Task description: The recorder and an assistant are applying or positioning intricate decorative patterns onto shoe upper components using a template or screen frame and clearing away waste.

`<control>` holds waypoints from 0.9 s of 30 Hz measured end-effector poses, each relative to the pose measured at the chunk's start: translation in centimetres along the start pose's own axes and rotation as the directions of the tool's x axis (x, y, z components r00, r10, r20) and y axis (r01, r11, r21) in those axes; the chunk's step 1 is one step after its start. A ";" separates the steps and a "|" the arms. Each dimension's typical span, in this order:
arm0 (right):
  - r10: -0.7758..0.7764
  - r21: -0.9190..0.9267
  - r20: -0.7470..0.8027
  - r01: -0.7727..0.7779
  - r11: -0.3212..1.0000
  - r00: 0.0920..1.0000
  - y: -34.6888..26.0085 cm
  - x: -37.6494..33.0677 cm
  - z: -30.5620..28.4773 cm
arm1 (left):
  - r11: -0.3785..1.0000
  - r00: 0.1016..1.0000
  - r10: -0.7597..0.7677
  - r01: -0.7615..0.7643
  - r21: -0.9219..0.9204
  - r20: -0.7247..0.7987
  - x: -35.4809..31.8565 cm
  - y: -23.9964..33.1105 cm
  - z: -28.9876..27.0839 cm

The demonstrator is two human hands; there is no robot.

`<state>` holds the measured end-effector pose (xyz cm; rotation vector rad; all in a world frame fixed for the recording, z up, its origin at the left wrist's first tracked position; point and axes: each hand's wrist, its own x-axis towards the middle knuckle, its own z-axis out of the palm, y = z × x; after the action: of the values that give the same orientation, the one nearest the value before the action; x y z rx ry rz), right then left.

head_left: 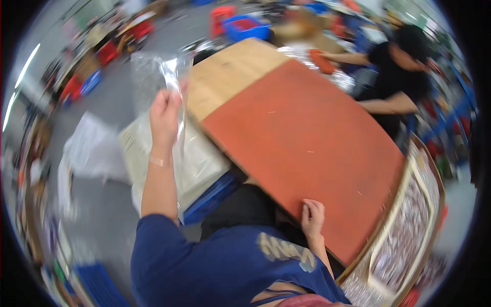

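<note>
The left hand (164, 113) is raised and pinches the edge of a clear, crinkled plastic bag (156, 77), which hangs with its long axis roughly vertical, rising above the fist and trailing down past the wrist. Just beneath that hand lies a stack of flat, clear-wrapped pale packages (202, 163) on a blue plastic crate (212, 197). The right hand (312, 217), well apart, rests with fingers curled on the near edge of an orange-red table mat (307, 138). Right of that hand sits a framed patterned panel (409, 225).
</note>
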<state>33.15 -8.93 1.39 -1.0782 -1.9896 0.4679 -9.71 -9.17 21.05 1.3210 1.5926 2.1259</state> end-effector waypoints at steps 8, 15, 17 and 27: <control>0.676 0.959 0.253 -0.269 -0.084 0.692 1.7 -1.2 -5.3 | 0.946 0.522 0.310 -0.251 -0.204 0.795 -21.5 1.1 23.9; 0.506 0.893 0.450 -0.350 -0.284 0.736 5.9 -2.4 -11.2 | 0.927 0.096 0.373 0.001 -0.375 0.923 -31.8 -1.0 24.3; 0.565 0.885 0.455 -0.421 -0.199 0.688 7.7 -1.9 -11.6 | 0.914 -0.017 0.374 -0.165 -0.372 0.927 -31.9 -2.5 23.6; 0.823 0.901 -0.009 -0.353 0.253 0.568 8.8 0.6 -13.0 | 0.725 0.097 0.195 -0.685 -0.077 0.976 -25.2 -6.3 16.6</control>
<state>47.91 -4.14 4.00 -1.1142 -0.5420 1.2830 15.06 -10.23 2.73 2.7832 1.0169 0.4839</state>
